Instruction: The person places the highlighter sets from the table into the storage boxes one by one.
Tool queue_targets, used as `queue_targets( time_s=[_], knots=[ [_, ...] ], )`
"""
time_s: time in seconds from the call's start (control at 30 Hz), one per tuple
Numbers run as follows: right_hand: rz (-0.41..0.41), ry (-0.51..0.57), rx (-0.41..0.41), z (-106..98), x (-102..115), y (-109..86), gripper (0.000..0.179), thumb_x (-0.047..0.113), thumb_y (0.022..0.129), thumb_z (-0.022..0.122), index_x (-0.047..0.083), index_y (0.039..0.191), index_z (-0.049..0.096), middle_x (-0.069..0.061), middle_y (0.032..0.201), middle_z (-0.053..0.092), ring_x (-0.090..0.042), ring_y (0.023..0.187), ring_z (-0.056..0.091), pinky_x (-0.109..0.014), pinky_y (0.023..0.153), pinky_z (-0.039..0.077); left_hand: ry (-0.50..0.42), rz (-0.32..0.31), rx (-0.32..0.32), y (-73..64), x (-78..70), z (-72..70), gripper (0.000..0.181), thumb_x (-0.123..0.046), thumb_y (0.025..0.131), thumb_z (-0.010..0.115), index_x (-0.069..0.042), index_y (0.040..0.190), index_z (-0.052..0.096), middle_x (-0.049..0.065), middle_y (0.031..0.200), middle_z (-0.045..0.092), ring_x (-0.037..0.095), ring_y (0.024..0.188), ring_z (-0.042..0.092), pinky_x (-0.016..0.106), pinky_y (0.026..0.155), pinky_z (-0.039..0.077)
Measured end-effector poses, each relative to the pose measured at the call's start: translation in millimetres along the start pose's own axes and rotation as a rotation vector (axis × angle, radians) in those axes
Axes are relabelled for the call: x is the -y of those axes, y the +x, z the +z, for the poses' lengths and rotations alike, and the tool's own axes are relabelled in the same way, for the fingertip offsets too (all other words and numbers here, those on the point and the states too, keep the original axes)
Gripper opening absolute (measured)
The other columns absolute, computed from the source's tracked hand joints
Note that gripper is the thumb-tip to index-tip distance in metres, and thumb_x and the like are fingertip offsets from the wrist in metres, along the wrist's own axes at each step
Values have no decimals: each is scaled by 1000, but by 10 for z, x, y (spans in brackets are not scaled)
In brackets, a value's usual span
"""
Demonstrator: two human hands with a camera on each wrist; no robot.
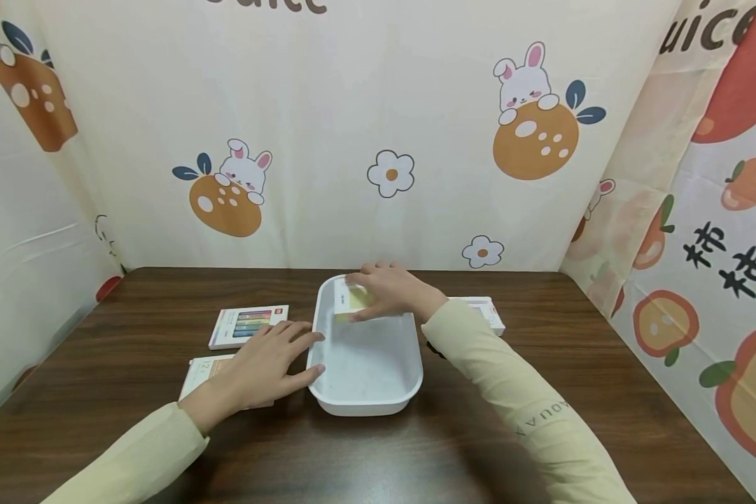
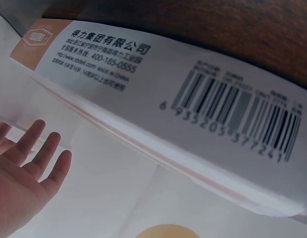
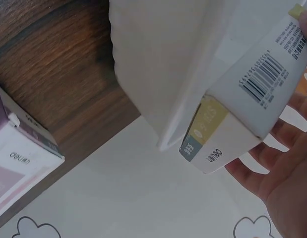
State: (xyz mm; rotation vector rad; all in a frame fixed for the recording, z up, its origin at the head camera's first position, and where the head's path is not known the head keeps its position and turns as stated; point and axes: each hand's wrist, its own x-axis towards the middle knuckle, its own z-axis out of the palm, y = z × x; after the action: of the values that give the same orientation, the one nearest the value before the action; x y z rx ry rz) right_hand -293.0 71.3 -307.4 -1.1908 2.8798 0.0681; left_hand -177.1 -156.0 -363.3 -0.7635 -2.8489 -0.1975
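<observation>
A white plastic tub (image 1: 365,407) sits mid-table. Over its far end my right hand (image 1: 395,288) holds a small white and yellow box (image 1: 344,299), thumb on the near side and fingers on the far side. The right wrist view shows this box (image 3: 250,89) tilted by the tub's rim, its barcode side visible. My left hand (image 1: 266,358) is spread with nothing in its grasp, fingertips at the tub's left rim. Beneath that hand lies a white carton (image 1: 203,369), partly hidden; its barcode side (image 2: 143,94) fills much of the left wrist view.
Left of the tub lies a flat white box (image 1: 227,329) picturing coloured sticks. To the right, a white and purple box (image 1: 493,318) is partly covered by my right sleeve. A printed cloth (image 1: 327,210) hangs behind the table's far edge.
</observation>
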Motion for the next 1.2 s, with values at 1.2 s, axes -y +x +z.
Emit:
queue_targets(
  time_s=[1.2],
  knots=[
    [25,-97,173,351,90,156,76,66,79,51,24,140,34,-4,128,49,-22,113,49,-42,100,36,-18,9,-8,-6,14,19,55,-57,85,48,-22,128,53,4,129,51,26,119,47,53,96,36]
  ],
)
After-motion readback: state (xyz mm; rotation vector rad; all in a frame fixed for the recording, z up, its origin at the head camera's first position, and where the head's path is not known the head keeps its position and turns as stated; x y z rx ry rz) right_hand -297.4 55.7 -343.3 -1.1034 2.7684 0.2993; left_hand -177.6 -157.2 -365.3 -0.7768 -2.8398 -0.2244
